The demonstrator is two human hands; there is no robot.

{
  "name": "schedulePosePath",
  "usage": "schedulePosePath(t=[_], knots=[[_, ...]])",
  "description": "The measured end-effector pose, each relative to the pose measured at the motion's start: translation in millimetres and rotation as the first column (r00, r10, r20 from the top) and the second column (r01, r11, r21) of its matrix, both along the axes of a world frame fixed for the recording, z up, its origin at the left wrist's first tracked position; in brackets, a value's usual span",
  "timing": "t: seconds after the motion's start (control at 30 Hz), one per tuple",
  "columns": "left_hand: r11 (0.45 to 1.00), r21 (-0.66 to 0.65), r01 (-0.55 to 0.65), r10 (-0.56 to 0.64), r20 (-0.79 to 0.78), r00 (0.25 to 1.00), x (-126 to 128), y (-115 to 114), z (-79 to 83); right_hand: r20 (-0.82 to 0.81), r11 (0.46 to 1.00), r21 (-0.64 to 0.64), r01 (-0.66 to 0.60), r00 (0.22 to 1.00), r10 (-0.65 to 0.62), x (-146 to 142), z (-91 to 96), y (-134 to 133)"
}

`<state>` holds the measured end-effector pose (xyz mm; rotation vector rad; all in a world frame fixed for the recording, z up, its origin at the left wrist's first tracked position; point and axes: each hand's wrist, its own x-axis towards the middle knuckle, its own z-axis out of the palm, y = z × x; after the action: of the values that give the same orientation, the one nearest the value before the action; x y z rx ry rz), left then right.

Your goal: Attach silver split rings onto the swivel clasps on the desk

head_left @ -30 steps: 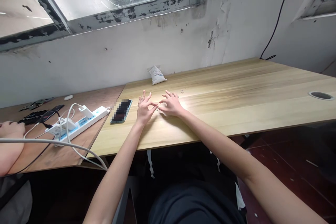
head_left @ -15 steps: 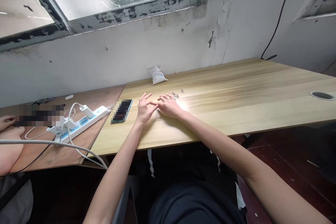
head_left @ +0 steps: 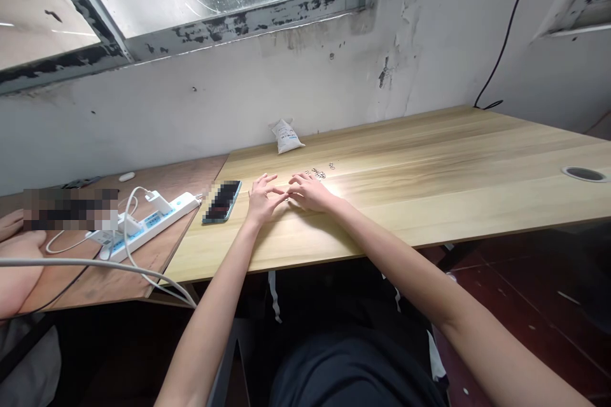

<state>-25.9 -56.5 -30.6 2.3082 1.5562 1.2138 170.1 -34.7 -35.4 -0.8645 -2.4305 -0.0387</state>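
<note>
1. Firstly, a small white plastic packet with blue print (head_left: 287, 137): at the back of the pale wood-grain table (head_left: 429, 184), near the wall; landmark for this list.
2. Cluster of small, thin metal rings (head_left: 319, 174): in front of the packet and to its right, loose on the table, beyond the right hand; further pieces (head_left: 331, 165) just beside it.
3. Left hand (head_left: 265, 200), bare: in front of the packet, slightly left; thumb and forefinger brought together at the tips, other fingers spread. Whether they pinch anything, cannot tell.
4. Right hand (head_left: 308, 193), bare: in front of the packet, slightly right; fingers bent and bunched towards the left fingertips. Its grip is hidden; cannot tell what it holds.
5. Tiny metal piece (head_left: 286, 200): directly in front of the packet, at the meeting fingertips; too small to make out fully.
6. Flat, dark-screened phone with bluish edge (head_left: 222, 202): left of the packet and nearer the wearer, beside the left hand.
7. Long white power strip with blue socket panels (head_left: 153, 223): further left of the packet, plugs inserted.
</note>
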Motion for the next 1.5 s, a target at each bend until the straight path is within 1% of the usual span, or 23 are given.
schedulePosePath(t=[0.23,0.43,0.63,0.77,0.87,1.07,1.3,1.5], knots=[[0.999,-0.003,0.036,-0.036,0.014,0.999,-0.5,1.3,2.6,-0.049,1.000,-0.026,0.004,0.999,-0.005,-0.2,-0.1,4.2],[0.999,0.051,0.019,-0.018,-0.020,1.000,3.1,-2.3,6.3,-0.087,0.999,-0.044,-0.007,0.996,0.003,2.2,3.9,4.9],[0.990,0.137,-0.029,0.051,-0.162,0.985,8.6,-8.9,6.5,-0.090,0.997,-0.071,-0.003,0.996,-0.004,1.9,6.7,3.3],[0.986,0.166,0.010,0.037,-0.273,0.961,13.2,-12.1,7.1,-0.089,0.995,-0.100,-0.023,0.996,0.014,-7.3,5.9,-0.2],[0.987,0.161,0.024,0.029,-0.318,0.948,12.9,-11.5,6.7,-0.098,0.992,-0.125,-0.036,0.995,0.024,-11.3,4.7,-1.3],[0.992,0.119,-0.048,0.081,-0.296,0.952,5.8,-7.8,3.4,-0.132,0.983,-0.179,-0.033,0.991,0.009,-4.4,5.1,-0.2],[0.990,0.139,-0.025,0.064,-0.285,0.956,4.7,-9.2,5.2,-0.206,0.963,-0.260,-0.075,0.978,0.020,-2.1,5.4,1.1],[0.985,0.171,-0.003,0.053,-0.288,0.956,6.1,-11.0,7.7,-0.283,0.920,-0.360,-0.153,0.958,0.048,1.6,7.1,3.8]])
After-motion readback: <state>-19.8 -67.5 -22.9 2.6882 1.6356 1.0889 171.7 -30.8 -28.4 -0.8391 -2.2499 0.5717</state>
